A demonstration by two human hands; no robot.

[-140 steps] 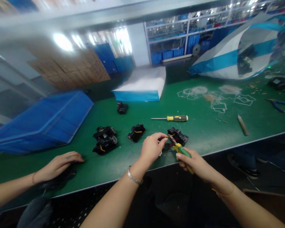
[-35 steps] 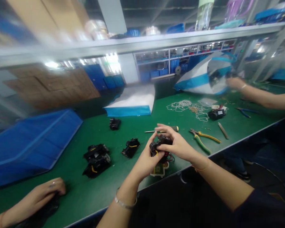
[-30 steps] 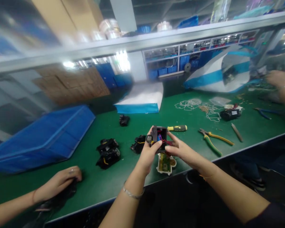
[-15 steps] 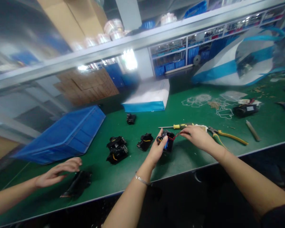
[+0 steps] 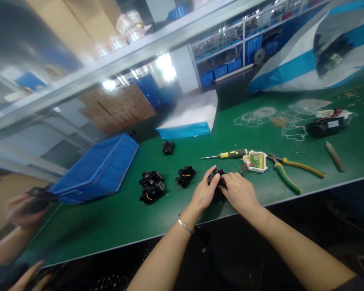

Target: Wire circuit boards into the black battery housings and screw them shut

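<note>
My left hand (image 5: 202,194) is closed round a small black plastic housing (image 5: 219,172), its thumb on top. Fingers of my right hand (image 5: 240,190) are bent together against the housing's right side, hiding much of it. Just beyond my right hand, a white-framed circuit board (image 5: 257,161) lies on the green bench, red wires at its left end. A yellow-and-black screwdriver (image 5: 233,153) lies behind my hands. Pliers with yellow-green handles (image 5: 291,171) rest to the right. Left of my hands are one similar black housing (image 5: 185,176) and a pair set close together (image 5: 151,186).
At far left a co-worker's hand (image 5: 27,210) holds a dark part by a blue bin (image 5: 97,169). Another housing (image 5: 168,147) sits farther back, near a white-and-blue bag (image 5: 189,115). Rightward lie a black cylindrical part (image 5: 326,126), a stick-like tool (image 5: 335,157) and white outline-shaped pieces (image 5: 294,132).
My right hand has moved left from the red wires onto the housing, uncovering the circuit board. The co-worker's hand has lifted a black part from the bench and carried it left.
</note>
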